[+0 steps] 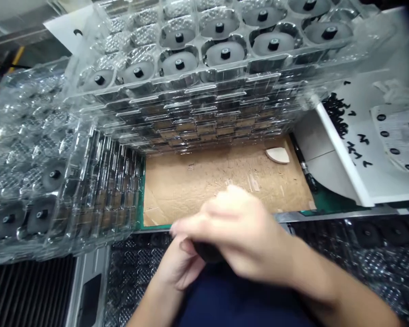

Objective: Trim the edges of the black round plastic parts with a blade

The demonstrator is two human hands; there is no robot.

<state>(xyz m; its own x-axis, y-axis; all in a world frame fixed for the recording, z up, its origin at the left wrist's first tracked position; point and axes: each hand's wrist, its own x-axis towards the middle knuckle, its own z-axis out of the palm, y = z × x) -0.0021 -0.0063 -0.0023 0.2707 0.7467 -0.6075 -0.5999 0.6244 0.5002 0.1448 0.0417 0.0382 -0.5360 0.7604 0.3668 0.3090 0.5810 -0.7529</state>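
Close to my body, in front of the dark blue clothing, both hands meet around a dark rounded part [209, 252] that is mostly hidden. My left hand [181, 267] grips it from below with the fingers curled. Over the top lies my right hand [233, 227], its fingers closed around the part and smeared by motion. Beyond them a sheet of brown cardboard [204, 181] covers the work surface. A small whitish piece with a curved edge [278, 155] rests near its far right corner.
Stacked clear plastic trays [191, 91] rise behind the cardboard, their top pockets holding grey rounded parts with black stubs. Another tray stack [51, 181] stands left. At right, small black pieces [337, 116] lie on a white surface beside a label sheet [400, 136]. A black pen-like tool [305, 168] borders the cardboard.
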